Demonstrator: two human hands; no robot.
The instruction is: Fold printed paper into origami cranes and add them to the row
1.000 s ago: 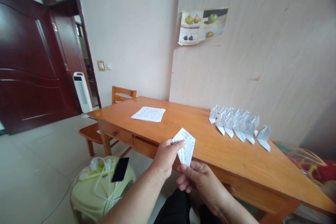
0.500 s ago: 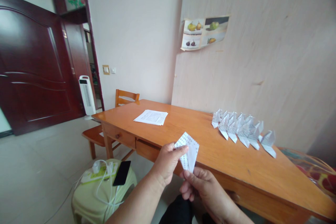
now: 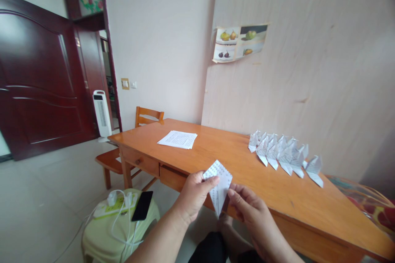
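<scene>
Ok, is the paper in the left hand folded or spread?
Folded: the paper is kite-shaped, narrowing to a lower point, with a fold line down its face.

Pale wall [image 3: 160, 41] at back w/ switch [image 3: 125, 84] at L, beige panel [image 3: 296, 78] on R w/ curling fruit print [image 3: 239, 44]; dk red glossy door [image 3: 38, 78] open at far L, floral pane [image 3: 90, 5] up high, white tower unit [image 3: 101, 115] nearby. Floor [image 3: 55, 197] is lt shiny tile; orange-brn wood table [image 3: 212, 141] along the panel, drawer [image 3: 148, 163] in front, chair [image 3: 149, 112] at its L end, pale green stool [image 3: 103, 232] nearer; soft light, w/ glare on door's upper part.
</scene>
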